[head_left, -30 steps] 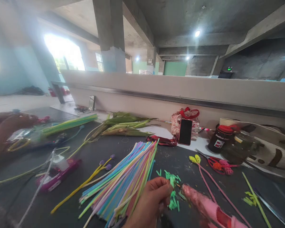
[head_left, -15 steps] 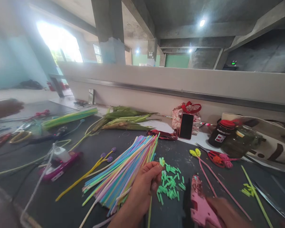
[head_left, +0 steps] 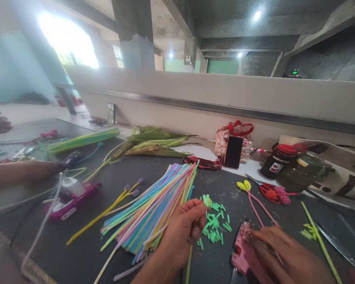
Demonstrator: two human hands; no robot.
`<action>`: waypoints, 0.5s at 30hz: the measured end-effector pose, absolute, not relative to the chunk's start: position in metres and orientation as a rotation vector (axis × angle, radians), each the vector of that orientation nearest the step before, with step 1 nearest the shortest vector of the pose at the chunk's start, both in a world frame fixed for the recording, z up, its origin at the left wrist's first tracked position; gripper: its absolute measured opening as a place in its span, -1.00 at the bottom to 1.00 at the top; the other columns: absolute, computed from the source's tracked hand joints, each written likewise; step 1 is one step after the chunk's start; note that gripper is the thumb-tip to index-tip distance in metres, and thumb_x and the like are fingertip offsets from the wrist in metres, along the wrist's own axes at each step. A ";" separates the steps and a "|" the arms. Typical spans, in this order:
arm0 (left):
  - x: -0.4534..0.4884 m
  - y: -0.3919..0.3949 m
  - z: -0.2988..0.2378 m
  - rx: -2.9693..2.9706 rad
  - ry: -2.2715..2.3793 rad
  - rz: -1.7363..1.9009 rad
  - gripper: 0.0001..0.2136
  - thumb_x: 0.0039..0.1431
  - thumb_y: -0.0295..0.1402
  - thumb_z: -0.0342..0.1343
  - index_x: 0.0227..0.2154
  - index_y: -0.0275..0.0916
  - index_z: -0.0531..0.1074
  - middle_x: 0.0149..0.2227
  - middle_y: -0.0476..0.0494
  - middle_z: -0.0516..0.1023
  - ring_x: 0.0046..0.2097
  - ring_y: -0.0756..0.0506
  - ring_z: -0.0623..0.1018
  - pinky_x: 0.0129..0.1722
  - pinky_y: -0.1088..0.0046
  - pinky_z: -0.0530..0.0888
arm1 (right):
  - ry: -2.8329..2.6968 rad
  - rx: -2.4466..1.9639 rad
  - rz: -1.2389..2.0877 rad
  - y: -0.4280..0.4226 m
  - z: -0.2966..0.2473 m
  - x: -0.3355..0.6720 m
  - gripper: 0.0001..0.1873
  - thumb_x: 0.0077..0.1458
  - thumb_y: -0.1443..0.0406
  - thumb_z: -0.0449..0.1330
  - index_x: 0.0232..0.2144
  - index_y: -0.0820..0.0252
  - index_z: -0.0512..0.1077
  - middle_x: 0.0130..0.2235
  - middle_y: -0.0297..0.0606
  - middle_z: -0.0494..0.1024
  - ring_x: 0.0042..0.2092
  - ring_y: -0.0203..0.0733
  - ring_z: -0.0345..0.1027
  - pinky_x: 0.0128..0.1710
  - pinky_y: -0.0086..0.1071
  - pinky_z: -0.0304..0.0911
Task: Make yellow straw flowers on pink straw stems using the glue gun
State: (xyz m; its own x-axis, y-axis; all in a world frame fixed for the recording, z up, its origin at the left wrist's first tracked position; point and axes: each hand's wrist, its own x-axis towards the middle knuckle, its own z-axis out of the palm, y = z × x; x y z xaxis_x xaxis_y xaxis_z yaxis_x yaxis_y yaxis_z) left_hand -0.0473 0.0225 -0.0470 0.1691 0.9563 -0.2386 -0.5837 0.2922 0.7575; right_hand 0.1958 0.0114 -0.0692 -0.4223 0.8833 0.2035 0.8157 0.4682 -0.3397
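My left hand [head_left: 185, 223] is closed in a pinch on a small green and yellow fuzzy flower [head_left: 207, 200]. A yellow-green stem [head_left: 189, 262] runs down below the hand. Just right of it lies a pile of short green pipe cleaner pieces [head_left: 213, 228]. My right hand [head_left: 279, 246] reaches over a pink glue gun [head_left: 240, 252] on the dark table, fingers stretched past its glittery top end. Those fingers are slightly blurred and hide part of the gun; whether they touch it I cannot tell.
Many coloured pipe cleaners [head_left: 154, 209] lie left of my left hand. Red-handled scissors [head_left: 268, 193], a pink stem with a yellow bloom [head_left: 244, 185], a phone [head_left: 233, 152] and a dark bottle [head_left: 276, 161] stand or lie behind. Another person's arm [head_left: 23, 173] extends from the left.
My right hand has moved forward and left over the glue gun, which has shifted slightly left. The left hand keeps its pinch on the flower. The other person's arm reaches further in.
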 end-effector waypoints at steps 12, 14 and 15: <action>-0.044 0.025 -0.055 0.534 0.828 1.114 -0.82 -0.10 -0.34 0.15 -0.62 -0.26 0.25 -0.75 0.14 0.25 -0.76 0.19 0.06 -0.73 0.58 -0.16 | -2.846 -1.264 0.249 0.098 -0.078 0.113 -0.79 -0.01 0.50 0.04 -0.48 0.24 0.45 -0.38 -0.12 0.49 -0.33 -0.11 0.34 -0.34 -0.35 0.15; -0.044 0.025 -0.053 0.534 0.835 1.110 -0.82 -0.10 -0.34 0.15 -0.62 -0.25 0.25 -0.74 0.14 0.26 -0.76 0.19 0.07 -0.72 0.58 -0.17 | -2.795 -1.290 0.303 0.098 -0.075 0.114 -0.79 -0.04 0.52 0.02 -0.48 0.26 0.42 -0.39 -0.12 0.48 -0.35 -0.12 0.33 -0.35 -0.33 0.14; -0.045 0.025 -0.053 0.535 0.837 1.106 -0.81 -0.11 -0.34 0.15 -0.62 -0.25 0.24 -0.74 0.14 0.25 -0.76 0.19 0.07 -0.72 0.57 -0.17 | -2.751 -1.305 0.345 0.098 -0.071 0.116 -0.80 -0.05 0.52 0.02 -0.48 0.24 0.41 -0.39 -0.15 0.47 -0.35 -0.13 0.32 -0.36 -0.34 0.13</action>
